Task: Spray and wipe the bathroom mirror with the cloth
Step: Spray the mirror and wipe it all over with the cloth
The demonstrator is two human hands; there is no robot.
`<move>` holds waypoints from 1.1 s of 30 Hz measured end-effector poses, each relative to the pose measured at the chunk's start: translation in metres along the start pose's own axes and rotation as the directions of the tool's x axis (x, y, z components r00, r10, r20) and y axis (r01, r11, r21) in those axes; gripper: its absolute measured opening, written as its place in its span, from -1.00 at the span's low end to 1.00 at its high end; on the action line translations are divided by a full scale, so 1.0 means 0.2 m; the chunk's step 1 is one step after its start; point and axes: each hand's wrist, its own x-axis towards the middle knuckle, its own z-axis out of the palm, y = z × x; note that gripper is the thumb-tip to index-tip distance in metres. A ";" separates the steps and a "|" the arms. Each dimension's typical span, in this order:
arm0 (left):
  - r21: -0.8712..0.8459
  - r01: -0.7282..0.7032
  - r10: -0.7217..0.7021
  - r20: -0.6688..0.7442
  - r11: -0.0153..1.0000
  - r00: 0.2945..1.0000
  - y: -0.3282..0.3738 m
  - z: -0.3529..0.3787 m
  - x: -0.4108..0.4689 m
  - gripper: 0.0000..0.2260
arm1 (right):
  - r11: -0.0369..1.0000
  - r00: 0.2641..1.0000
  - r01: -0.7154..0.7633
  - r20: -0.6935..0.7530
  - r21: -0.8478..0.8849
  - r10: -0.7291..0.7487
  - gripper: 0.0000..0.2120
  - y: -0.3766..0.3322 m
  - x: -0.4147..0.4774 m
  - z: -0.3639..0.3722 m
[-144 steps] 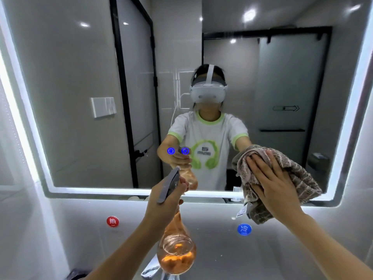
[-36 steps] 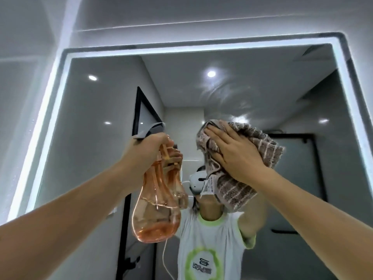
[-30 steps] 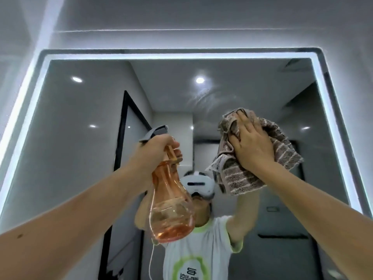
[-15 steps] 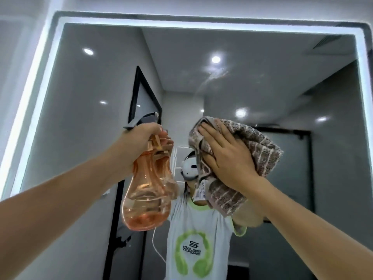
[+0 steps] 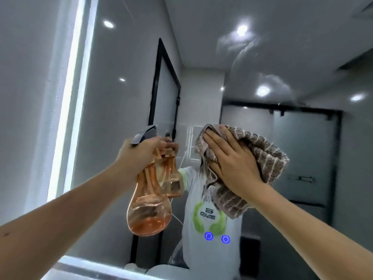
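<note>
Against the glass of the bathroom mirror (image 5: 125,98), I record my right hand (image 5: 234,164) pressed flat on the cloth (image 5: 268,156), fingers spread apart and laid over the bunched brown striped fabric, which sits in contact with the mirror surface near its middle height, over the reflected figure. My left hand (image 5: 139,154) is closed around the neck of the spray bottle (image 5: 148,209), fingers wrapped tight below the grey trigger head; I cannot tell whether a finger rests on the trigger itself. The bottle is an orange translucent vessel, hanging upright, roughly a third full of liquid, its nozzle close to the glass and just beside the cloth. Condition of the glass: faint smeared arcs and hazy patches show in the upper right area, around the reflected ceiling lights, which I judge to be wet film or wipe marks from work in hand. The left portion near the lit edge strip (image 5: 68,110) shows no such marks. Assessment: spraying appears at least partly done, wiping is under way, and the smeared upper zone and the left side remain to be wiped off. The lower edge is barely in view, so its state goes unrecorded.
</note>
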 end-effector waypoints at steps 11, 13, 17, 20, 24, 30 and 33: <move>0.126 -0.024 0.029 -0.034 0.992 0.999 -0.08 -0.32 -0.03 -0.88 | 0.966 0.965 -0.225 -0.105 0.123 0.239 -0.41 -0.13 0.30 -0.01; 0.131 -0.034 0.040 -0.048 0.991 0.998 -0.10 -0.34 -0.02 -0.88 | 0.980 0.979 -0.167 -0.101 0.113 0.178 -0.44 -0.23 0.29 0.03; 0.129 -0.036 0.042 -0.046 0.991 0.998 -0.14 -0.29 0.00 -0.88 | 0.999 0.998 0.032 -0.064 0.015 -0.031 -0.47 -0.22 0.24 0.01; 0.108 -0.056 0.057 0.000 0.993 0.998 -0.10 -0.17 0.03 -0.87 | 0.997 0.997 0.073 -0.004 0.005 -0.073 -0.48 -0.15 0.26 -0.03; 0.026 -0.087 0.086 0.038 0.996 0.996 -0.02 -0.03 0.05 -0.84 | 0.995 1.000 0.008 0.009 0.097 -0.009 -0.49 -0.04 0.31 -0.09; -0.047 -0.123 0.125 0.044 0.991 0.991 0.08 0.16 0.05 -0.87 | 0.978 0.979 -0.201 -0.003 0.061 0.202 -0.47 0.28 0.37 -0.21; -0.026 -0.142 0.144 0.063 0.990 0.988 0.10 0.23 0.03 -0.87 | 0.959 0.961 -0.275 -0.023 0.066 0.277 -0.46 0.43 0.32 -0.26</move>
